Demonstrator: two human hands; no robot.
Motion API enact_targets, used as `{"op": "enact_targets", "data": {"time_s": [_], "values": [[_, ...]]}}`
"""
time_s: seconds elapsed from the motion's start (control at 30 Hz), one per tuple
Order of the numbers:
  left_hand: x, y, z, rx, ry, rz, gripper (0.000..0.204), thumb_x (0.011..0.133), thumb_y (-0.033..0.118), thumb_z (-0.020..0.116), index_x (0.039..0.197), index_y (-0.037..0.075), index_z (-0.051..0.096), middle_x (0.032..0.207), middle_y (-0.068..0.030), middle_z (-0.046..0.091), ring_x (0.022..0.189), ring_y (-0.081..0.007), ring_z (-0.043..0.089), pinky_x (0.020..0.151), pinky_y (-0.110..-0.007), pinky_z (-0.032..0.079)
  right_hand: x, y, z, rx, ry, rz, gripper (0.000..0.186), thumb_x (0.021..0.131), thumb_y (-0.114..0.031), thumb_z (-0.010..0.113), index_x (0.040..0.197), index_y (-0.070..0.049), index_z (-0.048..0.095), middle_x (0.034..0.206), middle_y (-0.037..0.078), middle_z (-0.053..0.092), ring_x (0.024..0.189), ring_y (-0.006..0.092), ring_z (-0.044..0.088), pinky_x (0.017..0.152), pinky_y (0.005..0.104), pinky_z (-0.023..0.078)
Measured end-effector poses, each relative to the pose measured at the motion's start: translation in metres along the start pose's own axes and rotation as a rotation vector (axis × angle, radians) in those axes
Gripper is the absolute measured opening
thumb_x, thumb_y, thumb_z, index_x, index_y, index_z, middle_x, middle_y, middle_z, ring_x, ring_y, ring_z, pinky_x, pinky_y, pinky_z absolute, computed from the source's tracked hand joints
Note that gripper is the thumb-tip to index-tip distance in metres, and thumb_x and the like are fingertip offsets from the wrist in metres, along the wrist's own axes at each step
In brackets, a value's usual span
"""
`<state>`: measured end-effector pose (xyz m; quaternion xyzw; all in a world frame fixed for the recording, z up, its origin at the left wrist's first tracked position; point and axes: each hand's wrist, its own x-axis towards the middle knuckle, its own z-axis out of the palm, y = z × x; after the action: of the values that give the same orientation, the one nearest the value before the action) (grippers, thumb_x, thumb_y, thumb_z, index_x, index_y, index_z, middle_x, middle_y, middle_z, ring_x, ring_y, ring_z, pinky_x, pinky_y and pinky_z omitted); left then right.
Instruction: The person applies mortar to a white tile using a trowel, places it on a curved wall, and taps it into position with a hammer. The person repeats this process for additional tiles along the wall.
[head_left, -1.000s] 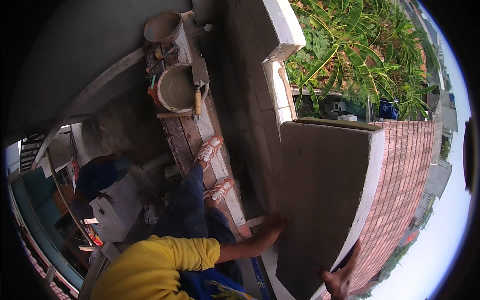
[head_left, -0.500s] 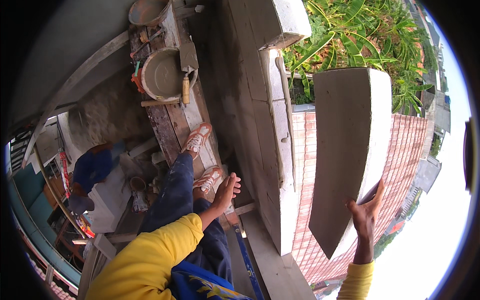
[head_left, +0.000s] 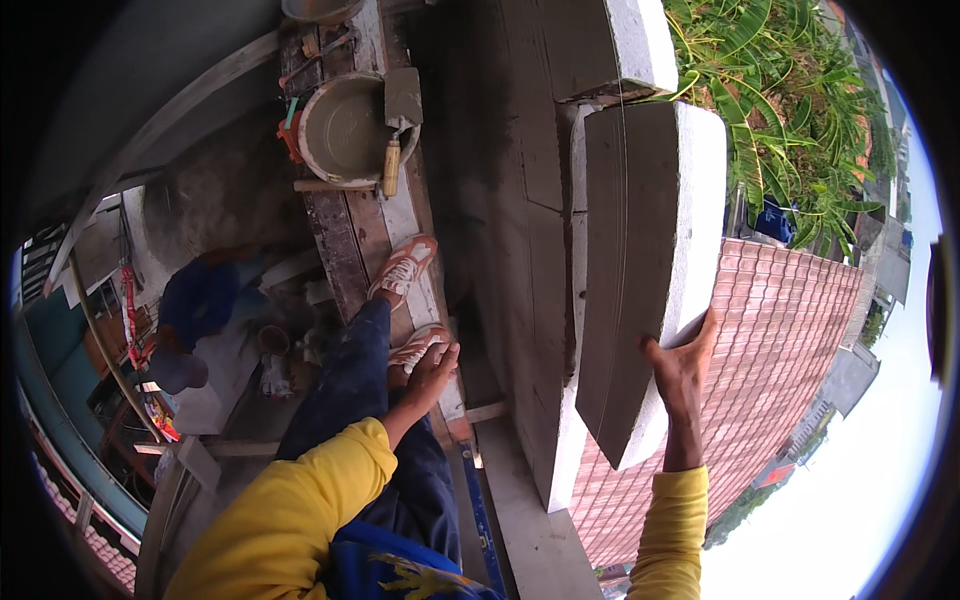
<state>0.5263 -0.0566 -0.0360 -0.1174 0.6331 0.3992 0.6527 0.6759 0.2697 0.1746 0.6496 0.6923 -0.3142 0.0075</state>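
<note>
My right hand [head_left: 682, 375] is closed on the near end of a large grey aerated concrete block [head_left: 630, 250], thumb on one face and fingers over the pale edge. The block is over the top course of the block wall [head_left: 525, 240]; whether it touches the mortar bed [head_left: 579, 170] cannot be seen. A thin string line [head_left: 626, 165] crosses the block's grey face. My left hand [head_left: 433, 377] hangs above my shoe, empty, its fingers loosely extended. On the plank beyond my feet, a trowel [head_left: 403, 98] with a wooden handle lies across the rim of a mortar bucket [head_left: 312, 150].
I stand on a narrow plank scaffold [head_left: 350, 235] beside the wall. Another block [head_left: 648, 45] sits farther along the wall. A blue spirit level [head_left: 482, 520] lies near my legs. Below left, another person [head_left: 200, 305] bends over. A tiled roof [head_left: 765, 350] and plants lie outside.
The block has moved left with my right hand, from out past the wall to over its top. My left hand has shifted slightly left, and the view has shifted.
</note>
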Motion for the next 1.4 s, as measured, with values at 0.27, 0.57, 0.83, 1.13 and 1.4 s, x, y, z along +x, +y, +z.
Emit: {"op": "enact_targets", "data": {"time_s": [0.27, 0.57, 0.83, 1.13, 1.4], "values": [[0.0, 0.0, -0.004, -0.051, 0.005, -0.029, 0.058, 0.108, 0.059, 0.061, 0.124, 0.004, 0.061, 0.096, -0.0011, 0.061, 0.087, -0.0102, 0.061, 0.076, -0.029, 0.053, 0.015, 0.014, 0.03, -0.023, 0.011, -0.053, 0.128, 0.065, -0.031, 0.087, 0.163, 0.015, 0.018, 0.154, 0.034, 0.04, 0.146, 0.0464, 0.04, 0.123, 0.0517, 0.035], [0.0, 0.003, -0.009, -0.078, -0.048, -0.039, 0.071, 0.106, 0.062, 0.062, 0.14, 0.0, 0.056, 0.118, -0.0103, 0.066, 0.11, -0.0234, 0.068, 0.088, -0.036, 0.058, 0.024, 0.011, 0.043, -0.082, 0.014, -0.035, 0.126, 0.065, -0.028, 0.089, 0.162, 0.014, 0.02, 0.15, 0.033, 0.042, 0.142, 0.045, 0.043, 0.119, 0.0535, 0.038], [-0.001, -0.001, -0.005, -0.044, -0.019, -0.044, 0.073, 0.104, 0.064, 0.062, 0.141, 0.0, 0.056, 0.115, -0.0111, 0.067, 0.103, -0.0215, 0.069, 0.083, -0.035, 0.059, 0.027, 0.008, 0.049, -0.1, 0.016, -0.059, 0.123, 0.065, -0.027, 0.089, 0.16, 0.015, 0.022, 0.146, 0.032, 0.044, 0.14, 0.0457, 0.044, 0.118, 0.0534, 0.039], [0.011, -0.025, -0.005, 0.053, 0.008, -0.068, 0.057, 0.112, 0.054, 0.053, 0.153, 0.016, 0.054, 0.103, -0.0051, 0.073, 0.083, -0.0129, 0.073, 0.07, -0.026, 0.055, 0.028, -0.009, 0.048, -0.113, -0.021, -0.011, 0.123, 0.066, -0.027, 0.089, 0.16, 0.015, 0.022, 0.145, 0.033, 0.047, 0.136, 0.0454, 0.051, 0.114, 0.0505, 0.046], [0.014, -0.032, -0.004, 0.082, -0.002, -0.068, 0.058, 0.112, 0.055, 0.053, 0.152, 0.013, 0.055, 0.103, -0.0049, 0.073, 0.082, -0.0126, 0.073, 0.071, -0.026, 0.056, 0.031, -0.008, 0.049, -0.161, -0.038, -0.019, 0.121, 0.067, -0.028, 0.092, 0.158, 0.014, 0.026, 0.144, 0.033, 0.047, 0.136, 0.0461, 0.051, 0.115, 0.052, 0.045]]}}
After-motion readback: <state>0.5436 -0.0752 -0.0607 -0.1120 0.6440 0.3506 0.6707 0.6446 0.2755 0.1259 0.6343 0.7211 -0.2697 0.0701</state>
